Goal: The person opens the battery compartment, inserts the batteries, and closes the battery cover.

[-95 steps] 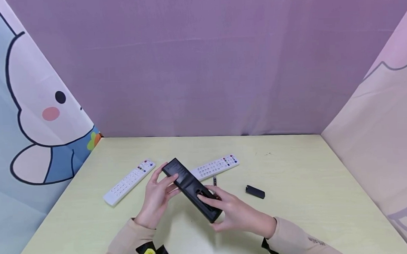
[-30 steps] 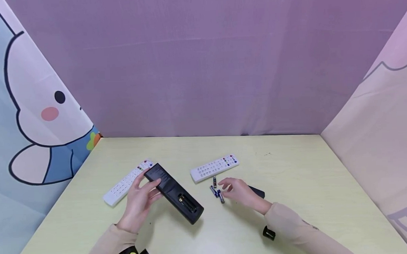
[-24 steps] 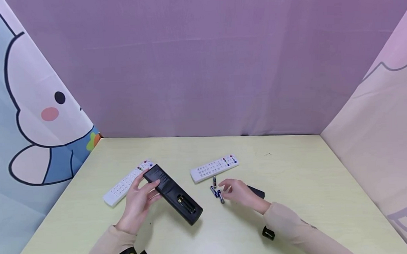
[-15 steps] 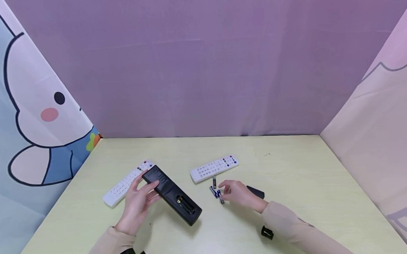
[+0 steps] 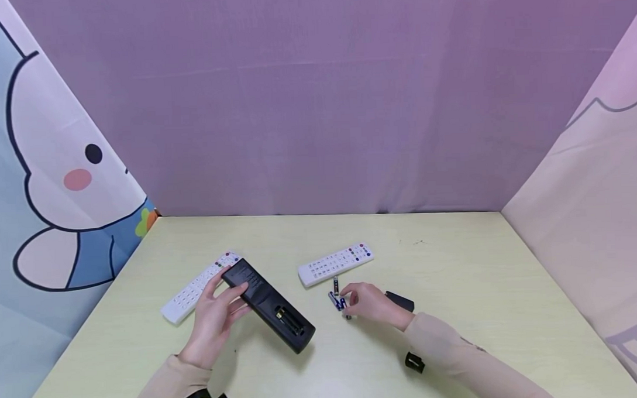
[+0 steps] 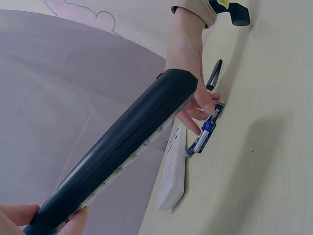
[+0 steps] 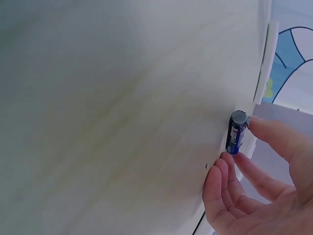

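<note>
My left hand (image 5: 213, 323) holds a black remote control (image 5: 264, 303) by its upper end, its back facing up and tilted above the table. Its battery compartment (image 5: 290, 321) is uncovered, with a battery lying along one side. To the right, my right hand (image 5: 373, 304) is low at the tabletop among several small batteries (image 5: 335, 301). In the right wrist view, its thumb and index finger pinch a blue battery (image 7: 236, 134). From the left wrist side, the black remote's edge (image 6: 117, 139) slants across, gripped between fingertips at the lower left.
A white remote (image 5: 335, 264) lies behind the batteries, and a second white remote (image 5: 195, 294) lies to the left, partly behind the left hand. The black battery cover (image 5: 400, 301) is on the table (image 5: 485, 287) just beyond my right wrist. A purple backdrop (image 5: 316, 134) rises at the rear.
My right hand has left the remote for the batteries on the table, and its fingers have closed around one. The left hand has carried the black remote a little left and lower.
</note>
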Demonstrator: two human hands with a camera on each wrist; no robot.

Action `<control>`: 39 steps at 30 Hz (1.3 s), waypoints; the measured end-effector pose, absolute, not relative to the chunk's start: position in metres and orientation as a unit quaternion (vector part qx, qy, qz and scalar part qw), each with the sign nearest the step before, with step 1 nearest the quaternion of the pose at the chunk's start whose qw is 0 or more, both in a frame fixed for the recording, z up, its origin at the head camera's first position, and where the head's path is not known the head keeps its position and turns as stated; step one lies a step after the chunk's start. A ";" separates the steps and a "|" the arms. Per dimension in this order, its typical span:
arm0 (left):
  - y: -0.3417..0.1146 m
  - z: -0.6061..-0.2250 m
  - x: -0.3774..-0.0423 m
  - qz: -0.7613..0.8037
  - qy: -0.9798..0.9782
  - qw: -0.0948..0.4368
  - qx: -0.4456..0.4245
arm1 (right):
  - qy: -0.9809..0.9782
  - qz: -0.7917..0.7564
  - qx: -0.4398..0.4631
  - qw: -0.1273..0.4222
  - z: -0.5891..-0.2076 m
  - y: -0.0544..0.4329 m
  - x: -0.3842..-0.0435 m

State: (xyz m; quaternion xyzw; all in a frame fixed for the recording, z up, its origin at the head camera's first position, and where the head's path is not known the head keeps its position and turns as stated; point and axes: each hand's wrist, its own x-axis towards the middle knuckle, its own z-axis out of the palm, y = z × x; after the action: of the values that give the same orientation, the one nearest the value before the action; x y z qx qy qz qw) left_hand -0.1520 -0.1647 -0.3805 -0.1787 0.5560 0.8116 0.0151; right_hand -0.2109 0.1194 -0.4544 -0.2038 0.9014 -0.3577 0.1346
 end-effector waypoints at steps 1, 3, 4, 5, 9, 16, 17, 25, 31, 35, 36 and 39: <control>-0.165 -0.380 -0.152 0.812 0.556 0.015 -0.178 | 0.901 -0.358 -0.204 0.135 -0.455 0.119 -0.211; -0.165 -0.380 -0.152 0.813 0.556 0.016 -0.174 | 0.901 -0.358 -0.203 0.136 -0.456 0.119 -0.211; -0.165 -0.380 -0.152 0.813 0.556 0.016 -0.173 | 0.901 -0.357 -0.202 0.137 -0.456 0.119 -0.211; -0.165 -0.380 -0.151 0.813 0.557 0.015 -0.172 | 0.902 -0.356 -0.202 0.136 -0.456 0.119 -0.210; -0.165 -0.380 -0.151 0.812 0.558 0.016 -0.172 | 0.907 -0.345 -0.203 0.133 -0.457 0.119 -0.209; -0.166 -0.380 -0.151 0.806 0.567 0.021 -0.171 | 0.909 -0.340 -0.207 0.127 -0.456 0.119 -0.209; -0.166 -0.381 -0.150 0.805 0.568 0.022 -0.171 | 0.908 -0.340 -0.208 0.126 -0.455 0.119 -0.209; -0.165 -0.379 -0.150 0.805 0.568 0.024 -0.172 | 0.907 -0.347 -0.196 0.133 -0.450 0.120 -0.205; -0.164 -0.377 -0.150 0.806 0.565 0.026 -0.172 | 0.907 -0.355 -0.181 0.133 -0.447 0.122 -0.202; -0.164 -0.376 -0.149 0.806 0.567 0.029 -0.168 | 0.904 -0.364 -0.183 0.131 -0.445 0.123 -0.200; -0.164 -0.376 -0.149 0.806 0.567 0.030 -0.168 | 0.903 -0.365 -0.182 0.131 -0.444 0.124 -0.200; -0.164 -0.376 -0.149 0.807 0.565 0.029 -0.170 | 0.900 -0.373 -0.185 0.129 -0.442 0.124 -0.198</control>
State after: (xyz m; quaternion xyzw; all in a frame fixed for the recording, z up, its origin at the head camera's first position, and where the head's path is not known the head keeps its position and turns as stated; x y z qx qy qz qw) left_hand -0.1495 -0.1636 -0.3760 -0.1697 0.5646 0.8072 0.0290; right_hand -0.1977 0.1244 -0.4418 -0.1847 0.9003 -0.3726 0.1288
